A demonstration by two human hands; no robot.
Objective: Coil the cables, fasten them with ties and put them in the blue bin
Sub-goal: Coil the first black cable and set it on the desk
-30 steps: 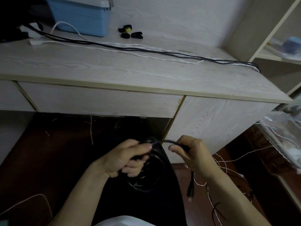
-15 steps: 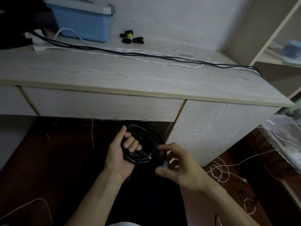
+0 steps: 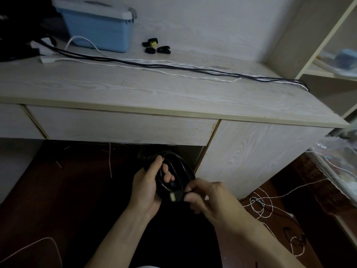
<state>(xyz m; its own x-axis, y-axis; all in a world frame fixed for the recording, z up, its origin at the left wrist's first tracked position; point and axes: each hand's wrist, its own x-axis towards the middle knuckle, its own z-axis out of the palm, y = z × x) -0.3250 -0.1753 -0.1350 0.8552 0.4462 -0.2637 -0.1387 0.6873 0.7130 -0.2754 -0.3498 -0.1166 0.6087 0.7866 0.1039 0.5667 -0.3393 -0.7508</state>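
Since a moment ago, both hands have drawn together below the desk (image 3: 173, 99). Left hand (image 3: 147, 185) grips the black cable coil (image 3: 178, 171); right hand (image 3: 204, 196) pinches its plug (image 3: 174, 196). Best tuck that end flat before tying.

You are in a home room, a bedroom or study by the look of it, seated at a pale wood-grain desk whose tabletop (image 3: 135, 88) runs into a corner against a plain white wall (image 3: 202, 26). A drawer front (image 3: 119, 126) sits under its edge, open shelving (image 3: 328, 60) of the same finish stands to your right, and the floor (image 3: 58, 190) is dark reddish wood. A lidded blue bin (image 3: 98, 29) and loose cables (image 3: 173, 66) lie on the tabletop, household clutter rather than workshop gear.
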